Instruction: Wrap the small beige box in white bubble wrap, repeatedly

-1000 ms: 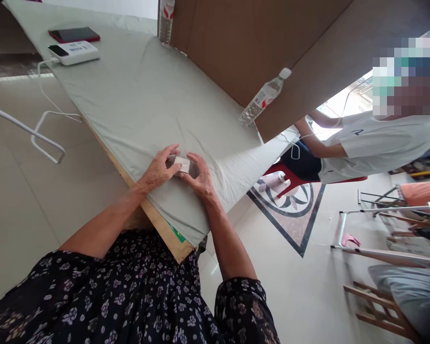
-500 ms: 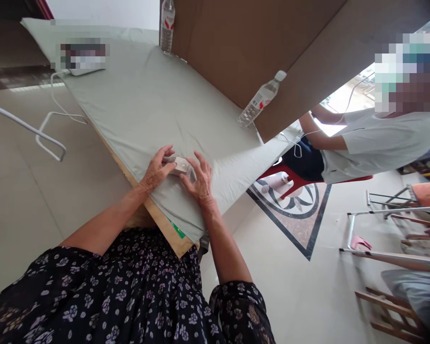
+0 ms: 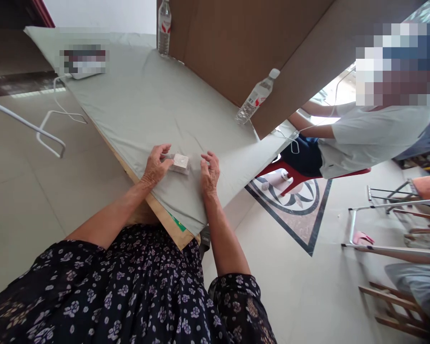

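The small box (image 3: 181, 163) is by the near corner of the table (image 3: 122, 100), between the two hands. I cannot tell if it rests flat on the cloth. The left hand (image 3: 155, 165) seems to pinch its left end with thumb and fingers. The right hand (image 3: 210, 176) has bent, open fingers, holds nothing and is a little way off the box. With just one end pinched, the box could tip or slip. The cloth has wrinkles that could catch it. A hard bump might push it off the near corner to the floor (image 3: 272, 286).
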Demonstrator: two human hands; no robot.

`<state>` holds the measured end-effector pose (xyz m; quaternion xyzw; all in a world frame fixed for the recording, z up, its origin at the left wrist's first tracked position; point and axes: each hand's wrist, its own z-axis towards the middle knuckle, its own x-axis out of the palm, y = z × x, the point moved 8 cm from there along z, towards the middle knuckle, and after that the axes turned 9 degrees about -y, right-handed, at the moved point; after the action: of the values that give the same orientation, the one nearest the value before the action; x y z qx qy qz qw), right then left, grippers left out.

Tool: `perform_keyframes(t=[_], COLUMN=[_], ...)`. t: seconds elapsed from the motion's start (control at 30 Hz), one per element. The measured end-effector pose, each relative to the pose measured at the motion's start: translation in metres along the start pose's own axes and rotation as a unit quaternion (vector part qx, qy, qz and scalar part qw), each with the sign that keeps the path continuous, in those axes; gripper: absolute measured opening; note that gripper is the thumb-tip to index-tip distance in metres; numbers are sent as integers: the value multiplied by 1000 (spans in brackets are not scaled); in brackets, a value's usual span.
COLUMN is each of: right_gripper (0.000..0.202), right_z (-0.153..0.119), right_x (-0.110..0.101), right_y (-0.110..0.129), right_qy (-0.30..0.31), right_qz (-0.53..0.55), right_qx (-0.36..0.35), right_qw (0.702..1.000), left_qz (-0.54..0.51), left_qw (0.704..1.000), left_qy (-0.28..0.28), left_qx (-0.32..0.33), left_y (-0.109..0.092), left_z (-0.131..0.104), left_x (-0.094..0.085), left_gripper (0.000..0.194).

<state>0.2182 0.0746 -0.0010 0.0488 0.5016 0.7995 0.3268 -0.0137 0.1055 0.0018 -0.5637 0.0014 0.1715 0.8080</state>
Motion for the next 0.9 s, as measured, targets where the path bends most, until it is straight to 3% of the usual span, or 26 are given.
perform_keyframes(t=[0.17, 0.33, 0.57, 0.7, 0.9], right_gripper=[23, 23, 20, 16, 17], right_z=[2, 1, -2, 0, 6], right_x=[3, 5, 10, 16, 32], right_y=[-5, -1, 24, 52, 80], right_qy=[-9, -3, 50, 104, 214], right_qz=[-5, -32, -82, -153, -245], right_qx=[15, -13, -79, -153, -242], right_qw=[1000, 999, 992, 971, 914], left_qz=[25, 32, 34, 39, 51], left_qw=[1000, 999, 999, 999, 998], left_qy=[-6, -13, -6, 0, 4], left_qx=[10, 0, 9, 16, 25], left_y=[-1, -3, -10, -16, -17], left_z=[2, 3, 2, 1, 1], left_x=[-2, -4, -3, -2, -1], left_gripper=[40, 33, 27, 21, 14])
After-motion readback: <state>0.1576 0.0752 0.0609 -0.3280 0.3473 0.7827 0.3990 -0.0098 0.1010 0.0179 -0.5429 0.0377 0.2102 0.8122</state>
